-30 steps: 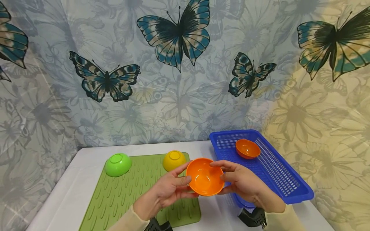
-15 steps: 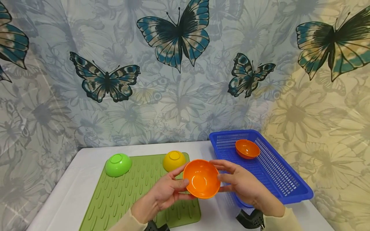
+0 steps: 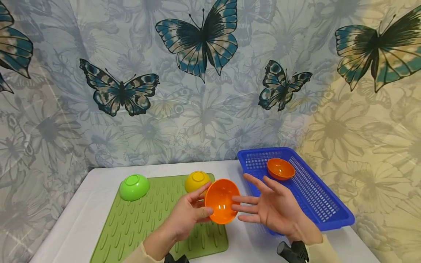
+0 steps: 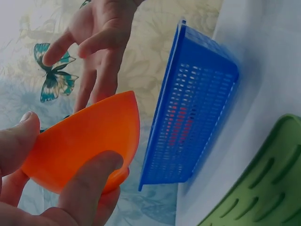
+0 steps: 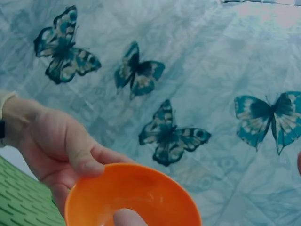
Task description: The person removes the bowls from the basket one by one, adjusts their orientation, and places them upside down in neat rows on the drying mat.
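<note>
Pinching an orange bowl (image 3: 222, 202) between thumb and fingers, the left hand (image 3: 185, 218) holds it just beside the spread fingers of the right hand (image 3: 277, 210), a blue basket (image 3: 317, 193) beyond them.

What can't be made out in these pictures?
Head view: insides of the green bowl and yellow bowl, both upside down.
Head view: near left corner of the mat, past the bottom edge.
Left wrist view: some of the right hand, behind the held bowl.
Left wrist view: shape of the other orange bowl, behind the basket.
Right wrist view: held bowl's lower part, past the frame.
</note>
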Available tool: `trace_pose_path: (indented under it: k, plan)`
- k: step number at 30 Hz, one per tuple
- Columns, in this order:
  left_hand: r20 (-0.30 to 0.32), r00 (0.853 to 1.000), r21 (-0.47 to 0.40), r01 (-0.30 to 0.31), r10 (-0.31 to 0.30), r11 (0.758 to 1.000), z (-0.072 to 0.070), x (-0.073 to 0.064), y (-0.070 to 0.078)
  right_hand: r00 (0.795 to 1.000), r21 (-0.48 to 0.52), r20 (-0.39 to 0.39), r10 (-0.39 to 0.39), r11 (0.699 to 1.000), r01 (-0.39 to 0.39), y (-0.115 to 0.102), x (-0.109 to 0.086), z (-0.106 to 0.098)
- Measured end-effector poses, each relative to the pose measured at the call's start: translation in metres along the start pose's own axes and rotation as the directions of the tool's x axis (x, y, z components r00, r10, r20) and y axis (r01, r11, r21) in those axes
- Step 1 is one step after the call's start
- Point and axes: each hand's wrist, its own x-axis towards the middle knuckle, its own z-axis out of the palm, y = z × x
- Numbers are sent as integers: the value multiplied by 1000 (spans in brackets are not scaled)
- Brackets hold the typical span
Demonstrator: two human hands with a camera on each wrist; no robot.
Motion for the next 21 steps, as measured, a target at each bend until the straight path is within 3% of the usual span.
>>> trace_pose_path:
  k: [3, 5, 7, 10, 13, 15, 18, 20, 21]
  plan:
    - [6, 999, 70, -53, 52, 996, 2, -3, 1, 1000, 43, 5, -11, 999, 11, 0, 1, -1]
    - [5, 994, 171, -106, 106, 980, 4, -6, 1, 1000, 62, -1, -14, 998, 14, 0, 2, -2]
    - [4, 985, 299, -165, 172, 940, 5, -8, 0, 1000, 70, -12, -13, 997, 14, 0, 3, -2]
    - [25, 966, 455, -239, 256, 858, 8, -12, -3, 1000, 74, -28, -6, 997, 8, 0, 5, -1]
    - [92, 943, 534, -316, 318, 784, 10, -16, -5, 999, 69, -42, 10, 998, -7, -1, 6, -1]
    - [142, 919, 615, -372, 367, 695, 11, -18, -7, 999, 64, -47, 24, 998, -21, -1, 7, -1]
    - [219, 868, 732, -448, 445, 513, 11, -21, -9, 998, 49, -46, 49, 998, -47, -3, 8, -1]
    - [287, 816, 781, -503, 501, 371, 11, -22, -9, 997, 32, -36, 68, 997, -66, -4, 7, -1]
    - [333, 782, 785, -539, 526, 304, 10, -22, -10, 997, 21, -27, 76, 997, -75, -5, 7, -1]
